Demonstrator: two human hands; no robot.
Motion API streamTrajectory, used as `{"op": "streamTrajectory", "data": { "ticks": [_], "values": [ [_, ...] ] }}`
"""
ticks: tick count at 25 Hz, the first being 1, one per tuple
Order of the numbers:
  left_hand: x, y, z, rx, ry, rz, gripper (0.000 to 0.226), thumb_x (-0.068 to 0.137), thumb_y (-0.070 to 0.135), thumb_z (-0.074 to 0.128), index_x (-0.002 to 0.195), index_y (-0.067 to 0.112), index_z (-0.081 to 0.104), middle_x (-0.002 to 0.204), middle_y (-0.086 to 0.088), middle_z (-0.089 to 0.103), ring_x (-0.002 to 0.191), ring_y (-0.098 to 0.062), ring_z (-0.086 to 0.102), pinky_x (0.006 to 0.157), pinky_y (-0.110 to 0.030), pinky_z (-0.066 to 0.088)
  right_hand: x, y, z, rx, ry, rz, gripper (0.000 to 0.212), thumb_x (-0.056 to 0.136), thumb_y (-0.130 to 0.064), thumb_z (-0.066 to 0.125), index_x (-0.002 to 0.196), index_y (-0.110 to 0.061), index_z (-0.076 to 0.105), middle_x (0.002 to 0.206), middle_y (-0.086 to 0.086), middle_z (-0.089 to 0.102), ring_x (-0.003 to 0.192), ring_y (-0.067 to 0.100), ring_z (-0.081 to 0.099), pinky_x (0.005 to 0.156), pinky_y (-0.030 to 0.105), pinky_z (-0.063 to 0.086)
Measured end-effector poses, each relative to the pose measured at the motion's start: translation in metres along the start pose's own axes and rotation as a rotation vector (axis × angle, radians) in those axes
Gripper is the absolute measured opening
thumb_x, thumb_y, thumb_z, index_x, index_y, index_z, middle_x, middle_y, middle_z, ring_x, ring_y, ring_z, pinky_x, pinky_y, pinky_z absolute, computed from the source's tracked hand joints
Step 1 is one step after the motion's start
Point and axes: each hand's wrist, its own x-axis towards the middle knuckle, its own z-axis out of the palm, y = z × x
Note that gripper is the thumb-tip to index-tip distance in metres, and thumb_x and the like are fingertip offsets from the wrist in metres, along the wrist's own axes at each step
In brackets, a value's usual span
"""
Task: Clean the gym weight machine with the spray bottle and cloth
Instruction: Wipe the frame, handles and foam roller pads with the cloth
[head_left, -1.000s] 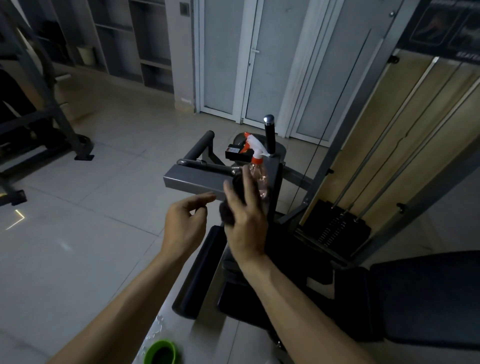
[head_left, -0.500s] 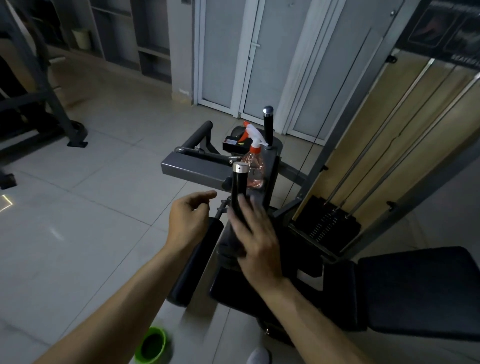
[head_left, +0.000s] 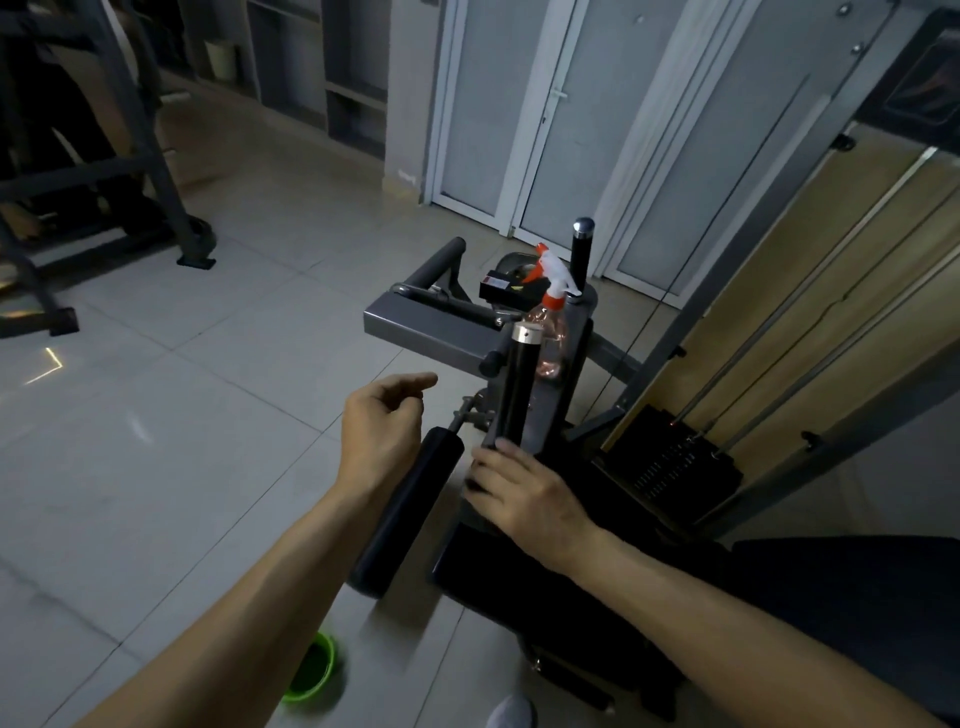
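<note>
Dim gym room, with a pale tiled floor (head_left: 156, 415) and white doors (head_left: 519, 104) at top centre. Just right of centre the spray bottle (head_left: 551, 332), clear with a white and orange trigger head, stands upright on the grey weight machine (head_left: 431, 332), directly behind a black upright handle (head_left: 514, 384) with a metal cap. The right hand (head_left: 524, 493) sits at the foot of that handle, its fingers (head_left: 498, 452) bent and close together against it. Something dark shows under them, too blurred to tell whether it is the cloth or whether they clamp on it. Left of it, the left hand (head_left: 382, 426) hovers above a black roller pad (head_left: 410, 514), fingers loosely curled and holding nothing. A weight stack (head_left: 670, 457) lies to the right and a green bowl (head_left: 311, 670) sits on the floor at bottom centre
</note>
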Motion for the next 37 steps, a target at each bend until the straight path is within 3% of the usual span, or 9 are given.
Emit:
{"op": "streamTrajectory", "data": {
  "ticks": [10, 14, 17, 20, 24, 28, 31, 33, 37],
  "values": [
    [-0.012, -0.011, 0.047, 0.07, -0.375, -0.065, 0.063, 0.089, -0.018, 0.043, 0.126, 0.025, 0.07, 0.116, 0.014, 0.072, 0.114, -0.009, 0.067, 0.104, -0.044, 0.053, 0.09, 0.028, -0.059, 1.132, 0.706, 1.121, 0.056, 0.104, -0.013, 0.056, 0.154, -0.033, 0.04, 0.161, -0.002, 0.041, 0.144, 0.008, 0.041, 0.114, 0.03, 0.045],
    [-0.009, -0.022, 0.052, 0.105, -0.335, -0.004, 0.058, 0.089, -0.017, 0.043, 0.128, 0.016, 0.071, 0.123, 0.004, 0.073, 0.113, -0.01, 0.067, 0.102, -0.042, 0.055, 0.043, -0.022, -0.017, 0.907, 0.519, 1.176, 0.05, 0.1, -0.007, 0.06, 0.148, -0.019, 0.052, 0.146, 0.007, 0.057, 0.136, 0.015, 0.053, 0.106, 0.019, 0.049],
    [-0.012, -0.013, 0.054, 0.119, -0.287, 0.003, 0.057, 0.09, -0.016, 0.041, 0.125, 0.017, 0.072, 0.116, 0.007, 0.073, 0.102, 0.003, 0.066, 0.095, -0.031, 0.057, 0.006, -0.041, -0.005, 0.704, 0.283, 1.149, 0.03, 0.096, -0.019, 0.058, 0.125, -0.017, 0.066, 0.134, 0.01, 0.065, 0.13, 0.026, 0.059, 0.105, 0.042, 0.054],
    [-0.016, -0.006, 0.054, 0.131, -0.274, 0.006, 0.05, 0.093, -0.011, 0.046, 0.126, 0.017, 0.07, 0.11, 0.017, 0.071, 0.1, 0.01, 0.066, 0.085, -0.015, 0.053, -0.024, -0.038, -0.015, 0.626, 0.052, 1.009, 0.045, 0.089, 0.003, 0.064, 0.128, -0.02, 0.067, 0.144, -0.006, 0.058, 0.146, 0.02, 0.042, 0.126, 0.043, 0.029],
    [-0.026, 0.028, 0.051, 0.185, -0.163, 0.411, 0.036, 0.097, 0.019, 0.065, 0.132, 0.026, 0.065, 0.13, 0.008, 0.066, 0.116, -0.003, 0.062, 0.095, -0.022, 0.054, 0.009, 0.015, -0.083, 1.219, 0.426, 1.378, 0.07, 0.097, -0.003, 0.066, 0.156, -0.03, 0.039, 0.14, -0.017, 0.053, 0.131, 0.002, 0.052, 0.097, 0.003, 0.043],
    [-0.016, 0.075, 0.07, 0.318, -0.5, 0.807, 0.083, 0.088, 0.033, 0.074, 0.159, 0.024, 0.032, 0.166, 0.004, 0.027, 0.152, -0.013, 0.027, 0.121, -0.035, 0.033, 0.053, 0.067, -0.149, 1.9, 0.5, 1.136, 0.04, 0.098, -0.022, 0.062, 0.137, -0.015, 0.062, 0.125, 0.013, 0.07, 0.12, 0.028, 0.066, 0.099, 0.041, 0.054],
    [0.002, 0.093, 0.089, 0.296, -0.379, 0.782, 0.077, 0.083, 0.005, 0.077, 0.15, 0.026, 0.046, 0.153, 0.003, 0.042, 0.142, -0.017, 0.043, 0.111, -0.046, 0.046, 0.054, 0.089, -0.167, 2.164, 0.406, 0.951, 0.067, 0.084, -0.035, 0.068, 0.143, -0.005, 0.057, 0.127, 0.02, 0.063, 0.115, 0.032, 0.062, 0.101, 0.045, 0.045],
    [0.015, 0.097, 0.099, 0.256, -0.251, 0.737, 0.069, 0.079, -0.007, 0.07, 0.139, 0.025, 0.057, 0.134, 0.003, 0.056, 0.124, -0.014, 0.056, 0.102, -0.044, 0.051, 0.048, 0.108, -0.155, 2.161, 0.361, 0.924, 0.08, 0.076, -0.043, 0.071, 0.142, 0.0, 0.056, 0.129, 0.02, 0.062, 0.115, 0.035, 0.061, 0.104, 0.046, 0.042],
    [0.047, 0.107, 0.128, 0.018, -0.177, 0.461, 0.06, 0.078, 0.009, 0.059, 0.135, 0.026, 0.059, 0.13, 0.007, 0.065, 0.122, -0.012, 0.062, 0.103, -0.045, 0.052, 0.044, 0.161, -0.111, 1.558, 0.353, 1.199, 0.029, 0.1, -0.024, 0.053, 0.123, -0.014, 0.069, 0.123, 0.009, 0.073, 0.118, 0.028, 0.068, 0.102, 0.036, 0.051]
  ]
}}
